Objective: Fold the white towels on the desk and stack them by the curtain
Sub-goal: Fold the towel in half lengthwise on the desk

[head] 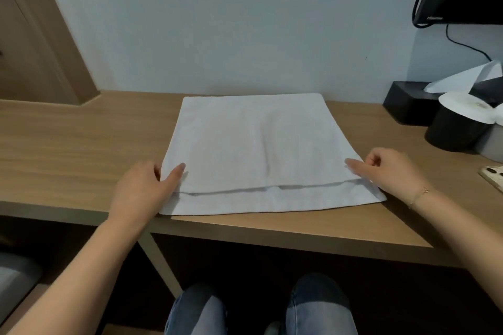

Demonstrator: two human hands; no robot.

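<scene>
Left hand (144, 187), at 9 o'clock of the towel (258, 144), and right hand (389, 168), at 3 o'clock, each pinch an upper-layer corner. Towel: half-folded, flat, mid-desk (68, 144). Step: first fold aligning; next likely needs a crosswise fold.

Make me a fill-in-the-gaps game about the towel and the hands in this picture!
1. The towel lying on the desk is ____ in colour.
2. The thin bracelet is on the wrist of the ____ hand.
3. The left hand and the right hand are at the towel's two ____ corners.
4. The towel's upper layer stops short of the ____ edge of the layer under it.

Missing words: white; right; near; near
</scene>
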